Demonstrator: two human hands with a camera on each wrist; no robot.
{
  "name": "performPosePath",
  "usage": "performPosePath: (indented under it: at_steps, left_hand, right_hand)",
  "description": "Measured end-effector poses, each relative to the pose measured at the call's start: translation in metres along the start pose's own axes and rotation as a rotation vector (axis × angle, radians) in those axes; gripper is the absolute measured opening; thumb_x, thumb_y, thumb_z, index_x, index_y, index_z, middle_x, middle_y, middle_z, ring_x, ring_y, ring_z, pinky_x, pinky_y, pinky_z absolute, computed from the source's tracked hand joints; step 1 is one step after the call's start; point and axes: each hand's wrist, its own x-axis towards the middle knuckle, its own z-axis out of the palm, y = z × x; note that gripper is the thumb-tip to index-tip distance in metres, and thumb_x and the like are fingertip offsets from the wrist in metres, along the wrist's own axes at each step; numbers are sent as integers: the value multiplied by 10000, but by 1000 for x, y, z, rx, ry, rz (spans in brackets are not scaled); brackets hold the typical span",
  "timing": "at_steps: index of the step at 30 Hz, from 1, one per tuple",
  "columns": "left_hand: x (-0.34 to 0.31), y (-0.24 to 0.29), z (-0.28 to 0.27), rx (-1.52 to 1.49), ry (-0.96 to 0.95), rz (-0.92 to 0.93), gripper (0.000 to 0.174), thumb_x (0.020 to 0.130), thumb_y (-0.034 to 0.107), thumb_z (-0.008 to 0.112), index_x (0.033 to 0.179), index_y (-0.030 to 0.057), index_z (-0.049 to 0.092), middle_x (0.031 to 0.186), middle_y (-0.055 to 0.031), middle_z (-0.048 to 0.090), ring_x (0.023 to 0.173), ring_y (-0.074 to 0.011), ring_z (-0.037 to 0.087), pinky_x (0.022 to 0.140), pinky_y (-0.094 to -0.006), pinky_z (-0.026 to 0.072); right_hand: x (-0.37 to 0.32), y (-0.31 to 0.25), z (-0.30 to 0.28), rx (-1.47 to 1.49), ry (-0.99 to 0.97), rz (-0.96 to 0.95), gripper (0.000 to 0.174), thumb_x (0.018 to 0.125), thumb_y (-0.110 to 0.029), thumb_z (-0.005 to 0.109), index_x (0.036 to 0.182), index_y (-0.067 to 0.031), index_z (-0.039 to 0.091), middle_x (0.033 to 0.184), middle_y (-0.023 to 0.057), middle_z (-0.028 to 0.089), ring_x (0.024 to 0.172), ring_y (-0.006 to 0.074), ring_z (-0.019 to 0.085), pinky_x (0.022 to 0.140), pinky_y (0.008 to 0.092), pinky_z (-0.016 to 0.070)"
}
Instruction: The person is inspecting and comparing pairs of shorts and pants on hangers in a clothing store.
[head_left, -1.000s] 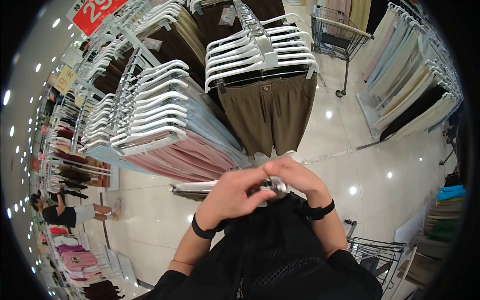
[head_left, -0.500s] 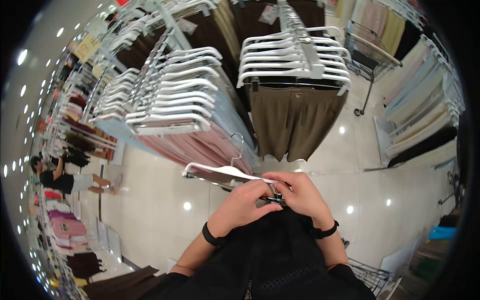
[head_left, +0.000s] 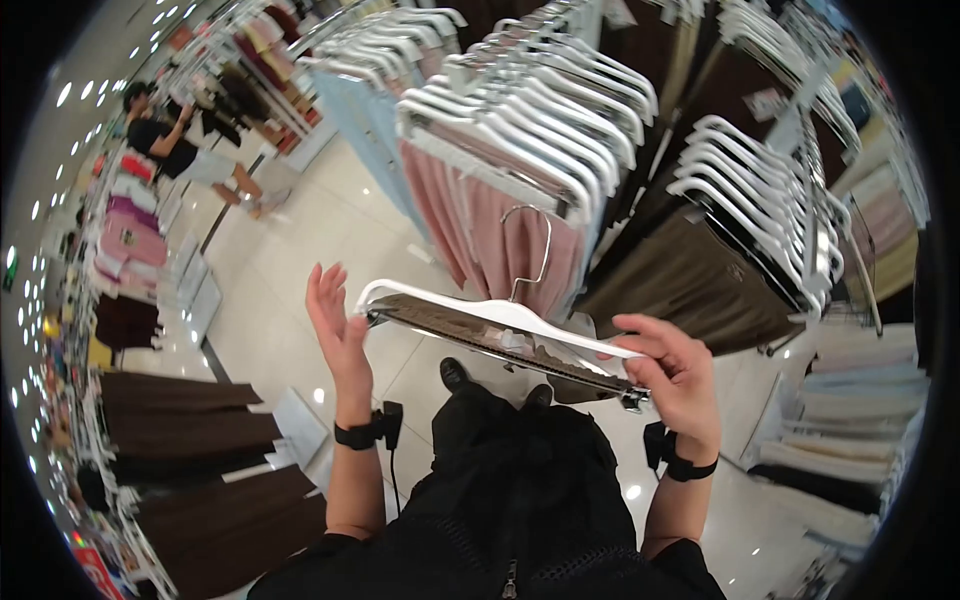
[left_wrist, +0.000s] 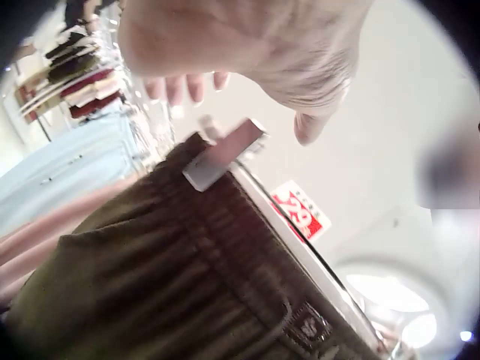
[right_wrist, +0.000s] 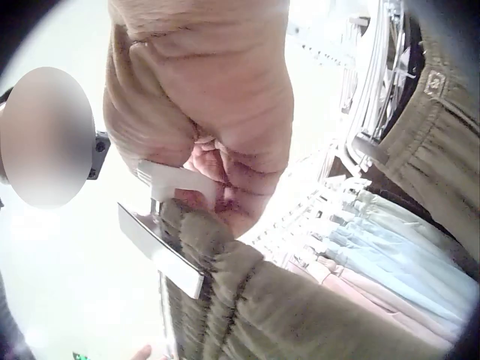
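Observation:
A white clip hanger (head_left: 460,305) with a metal hook is held level in front of the body. Brown elastic-waist pants (left_wrist: 165,255) hang from it, a metal clip (left_wrist: 225,154) biting the waistband at one end. My right hand (head_left: 680,375) grips the hanger's right end, thumb and fingers around the white arm, just above the other clip (right_wrist: 159,251). Beside the left end, my left hand (head_left: 338,325) is raised with its fingers spread and holds nothing. In the left wrist view it hovers over the clip with a gap between.
Racks of pink pants (head_left: 465,220) and brown shorts (head_left: 700,290) on white hangers stand close ahead. Light blue pants (head_left: 370,130) hang farther left. Brown garments (head_left: 190,415) hang at the lower left. Another person (head_left: 165,145) stands in the left aisle on tiled floor.
Both hands were together at the hanger's right end clip; the left hand has let go and moved left to the other end. The hanger now spans between them, and the view has swung left.

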Motion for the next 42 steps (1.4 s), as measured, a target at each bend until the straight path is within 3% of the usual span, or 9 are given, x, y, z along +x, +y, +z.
performPosePath:
  at_steps: [4, 5, 6, 9, 14, 20, 31, 34, 42]
  left_hand:
    - [6, 29, -32, -425, -268, -363, 1133, 847, 782, 546, 1566, -8, 168, 1261, -197, 626, 1261, -320, 572, 1109, -421, 389]
    - [2, 29, -33, -397, -252, -378, 1112, 832, 814, 532, 1523, -24, 295, 1044, -171, 703, 1005, -281, 698, 967, -386, 502]
    - [0, 25, -42, -394, -211, -372, 1112, 832, 814, 532, 1523, -24, 295, 1044, -171, 703, 1005, -281, 698, 967, -386, 502]
    - [-10, 6, -80, -267, -72, -384, 853, 857, 748, 589, 1225, -18, 660, 725, -33, 666, 608, -94, 620, 514, -205, 428]
    - [-24, 22, -144, -115, -18, -453, 628, 926, 602, 610, 1002, -5, 753, 723, -9, 648, 593, -45, 533, 508, -181, 333]
    - [-32, 51, -182, -207, 34, -467, 287, 976, 268, 646, 1066, -4, 661, 832, -49, 700, 801, -108, 635, 742, -266, 493]
    - [-78, 89, -258, 32, 447, -509, 159, 923, 174, 702, 938, 17, 721, 817, -20, 715, 641, -47, 552, 556, -212, 422]
    - [-85, 101, -285, 42, 512, -492, 120, 943, 121, 677, 935, 6, 712, 836, -24, 714, 784, -100, 639, 724, -257, 490]
    - [-129, 96, -360, 151, 762, -258, 145, 944, 113, 667, 922, -28, 696, 840, -70, 712, 794, -149, 677, 731, -277, 523]
  right_hand:
    - [46, -10, 3, 103, -203, -101, 411, 918, 72, 583, 1324, 38, 523, 1049, 125, 734, 778, 72, 581, 704, 220, 473]
    - [57, -13, 6, 97, -230, -117, 422, 911, 81, 585, 1326, 43, 511, 1046, 130, 732, 779, 75, 583, 700, 221, 475]
    - [68, -14, 10, 95, -240, -139, 423, 906, 89, 585, 1321, 44, 515, 1043, 132, 732, 781, 78, 583, 697, 223, 476]
    - [91, -20, 32, 28, -283, -147, 404, 893, 82, 610, 1291, 42, 551, 1012, 123, 740, 771, 74, 590, 692, 219, 482]
    - [119, -11, 72, -72, -418, -190, 357, 882, 45, 664, 1231, 39, 591, 996, 119, 743, 741, 84, 616, 659, 216, 495]
    - [173, 7, 127, 24, -629, -182, 436, 915, -116, 721, 1276, 30, 524, 972, 155, 735, 720, 148, 655, 649, 252, 521]
    - [226, 51, 298, 320, -983, 13, 444, 916, -339, 747, 1126, 28, 613, 883, 112, 705, 768, 182, 670, 719, 307, 539]
    - [223, 43, 352, 385, -1015, 45, 391, 938, -357, 711, 1061, 2, 616, 899, 88, 666, 826, 180, 643, 775, 306, 493]
    - [212, 28, 485, 352, -1151, -43, 464, 914, -330, 736, 1201, 12, 610, 1206, 191, 679, 1101, 240, 634, 934, 337, 455]
